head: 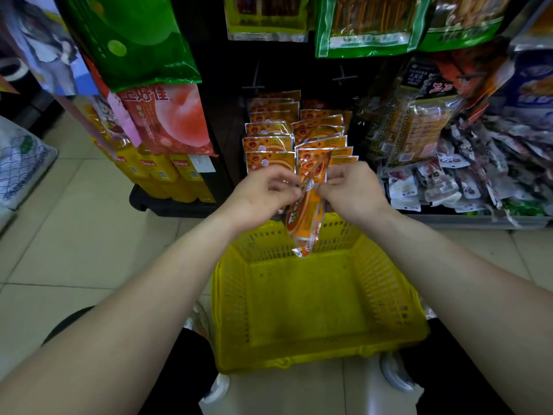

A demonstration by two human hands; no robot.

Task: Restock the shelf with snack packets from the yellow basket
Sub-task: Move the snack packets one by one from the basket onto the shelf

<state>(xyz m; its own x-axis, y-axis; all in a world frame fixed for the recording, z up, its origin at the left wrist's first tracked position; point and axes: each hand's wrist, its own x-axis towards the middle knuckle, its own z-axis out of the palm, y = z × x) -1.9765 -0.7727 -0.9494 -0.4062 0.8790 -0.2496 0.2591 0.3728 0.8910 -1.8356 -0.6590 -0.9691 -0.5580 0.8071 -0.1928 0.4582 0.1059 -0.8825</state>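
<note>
The shelf (227, 115) is a black display rack filling the 12 o'clock sector of the view. The yellow basket (308, 295) sits at 6 o'clock from the rack, on a tiled floor; its walls are slotted and its base is solid.

Two rows of hung packets (269, 145) occupy the rack's lower centre, overlapping front to back, directly at 12 o'clock from the basket.

The left hand (263, 190) has its fingers curled and pinches the 9 o'clock edge of the held packets (308, 211). The right hand (350, 190) has its fingers curled and pinches the 3 o'clock edge. Both grips are near the upper end.

The held packets are a small bundle, seen nearly edge-on: glossy orange film, silver-clear sealed borders, red-brown printed picture, small white label. The bundle hangs long-side down, just in front of the hung rows, with its lower end over the basket's 12 o'clock rim.
</note>
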